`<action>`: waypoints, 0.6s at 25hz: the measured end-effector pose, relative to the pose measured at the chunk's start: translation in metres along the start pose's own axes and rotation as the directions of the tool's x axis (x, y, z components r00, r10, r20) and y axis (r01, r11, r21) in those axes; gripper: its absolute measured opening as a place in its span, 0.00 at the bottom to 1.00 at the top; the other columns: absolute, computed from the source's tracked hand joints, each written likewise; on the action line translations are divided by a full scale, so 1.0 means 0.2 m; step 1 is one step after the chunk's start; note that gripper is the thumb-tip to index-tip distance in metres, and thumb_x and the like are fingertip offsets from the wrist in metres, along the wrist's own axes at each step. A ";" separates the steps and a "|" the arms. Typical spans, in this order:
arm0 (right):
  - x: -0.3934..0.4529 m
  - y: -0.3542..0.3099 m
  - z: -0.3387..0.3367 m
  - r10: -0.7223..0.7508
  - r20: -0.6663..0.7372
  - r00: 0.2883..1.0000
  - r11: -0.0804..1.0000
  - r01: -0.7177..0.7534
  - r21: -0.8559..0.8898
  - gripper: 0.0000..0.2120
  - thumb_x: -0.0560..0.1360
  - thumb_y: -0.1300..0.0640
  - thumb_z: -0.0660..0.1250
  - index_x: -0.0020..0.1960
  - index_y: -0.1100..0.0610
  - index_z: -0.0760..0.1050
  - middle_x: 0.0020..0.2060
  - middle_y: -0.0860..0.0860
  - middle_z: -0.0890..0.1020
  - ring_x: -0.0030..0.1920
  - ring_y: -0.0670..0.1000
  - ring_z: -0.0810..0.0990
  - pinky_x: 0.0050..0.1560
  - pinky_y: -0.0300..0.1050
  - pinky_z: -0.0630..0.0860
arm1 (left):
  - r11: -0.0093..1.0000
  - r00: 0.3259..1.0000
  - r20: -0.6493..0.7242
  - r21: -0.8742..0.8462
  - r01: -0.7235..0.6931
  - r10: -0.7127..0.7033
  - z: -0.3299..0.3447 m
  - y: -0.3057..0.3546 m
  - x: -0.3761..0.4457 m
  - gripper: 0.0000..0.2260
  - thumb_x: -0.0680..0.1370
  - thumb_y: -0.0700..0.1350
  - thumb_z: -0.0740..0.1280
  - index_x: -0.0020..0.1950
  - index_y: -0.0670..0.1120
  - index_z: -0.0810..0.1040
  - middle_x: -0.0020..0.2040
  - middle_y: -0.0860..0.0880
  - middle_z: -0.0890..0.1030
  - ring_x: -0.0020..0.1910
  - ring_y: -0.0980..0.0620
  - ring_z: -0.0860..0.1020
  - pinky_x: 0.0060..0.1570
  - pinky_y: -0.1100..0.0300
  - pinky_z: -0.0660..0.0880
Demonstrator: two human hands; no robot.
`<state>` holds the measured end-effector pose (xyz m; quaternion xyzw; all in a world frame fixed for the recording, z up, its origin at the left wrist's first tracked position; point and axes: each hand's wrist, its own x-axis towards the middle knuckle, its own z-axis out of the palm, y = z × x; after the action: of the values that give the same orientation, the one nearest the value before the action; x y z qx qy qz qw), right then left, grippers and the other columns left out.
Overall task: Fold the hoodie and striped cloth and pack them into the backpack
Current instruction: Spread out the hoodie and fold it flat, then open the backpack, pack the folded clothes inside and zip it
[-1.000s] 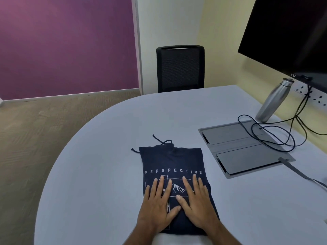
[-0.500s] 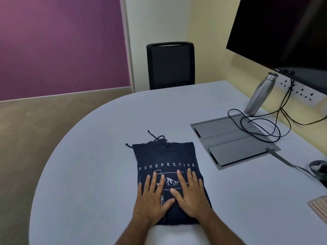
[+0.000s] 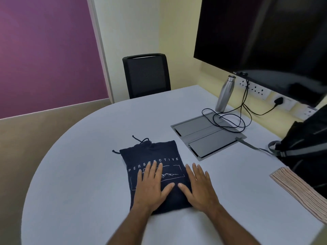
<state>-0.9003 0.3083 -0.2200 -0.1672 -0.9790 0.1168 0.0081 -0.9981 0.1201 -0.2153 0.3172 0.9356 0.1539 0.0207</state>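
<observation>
A: Two hands flat, fingers spread: left hand [image 3: 150,186] on the folded hoodie [image 3: 154,167], right hand [image 3: 199,187] on its right edge.
B: Beyond?
A: Striped cloth [image 3: 300,190] right of the right hand, backpack [image 3: 307,145] behind it.

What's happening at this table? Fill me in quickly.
A person is folding clothes to pack. A navy hoodie lies folded into a compact rectangle on the grey table. The left hand presses flat on it; the right hand rests flat at its right edge, partly on the table. A black backpack sits at the far right, with a striped cloth beside it. Nothing is packed yet.
</observation>
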 end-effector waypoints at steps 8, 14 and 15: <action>-0.39 0.57 -0.16 0.295 -0.064 0.953 0.955 -0.296 0.005 0.44 0.70 0.23 0.31 0.80 0.45 0.36 0.80 0.51 0.43 0.79 0.50 0.37 0.77 0.53 0.36 | 0.974 0.973 0.049 0.008 -0.225 0.224 0.02 0.47 0.08 0.40 0.77 0.73 0.40 0.82 0.50 0.45 0.83 0.50 0.45 0.81 0.48 0.41 0.78 0.46 0.40; -0.58 1.17 -0.32 0.455 -0.136 0.880 0.890 -0.450 0.068 0.50 0.66 0.22 0.26 0.81 0.47 0.42 0.80 0.52 0.46 0.80 0.53 0.42 0.77 0.55 0.39 | 0.955 0.945 0.151 0.019 -0.296 0.290 0.18 0.99 0.20 0.41 0.75 0.73 0.39 0.82 0.51 0.44 0.83 0.51 0.47 0.81 0.48 0.44 0.79 0.46 0.44; -0.60 1.27 -0.34 0.472 -0.138 0.871 0.881 -0.466 0.075 0.49 0.67 0.23 0.27 0.81 0.48 0.45 0.80 0.52 0.48 0.80 0.54 0.44 0.77 0.55 0.40 | 0.959 0.946 0.161 0.000 -0.284 0.280 0.22 1.09 0.22 0.40 0.77 0.72 0.41 0.83 0.51 0.46 0.82 0.51 0.50 0.81 0.48 0.47 0.79 0.48 0.47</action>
<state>-0.6999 0.5170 -0.2093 -0.4080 -0.9031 0.1214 0.0574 -0.8992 0.3228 -0.1886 0.4593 0.8776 0.1184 0.0697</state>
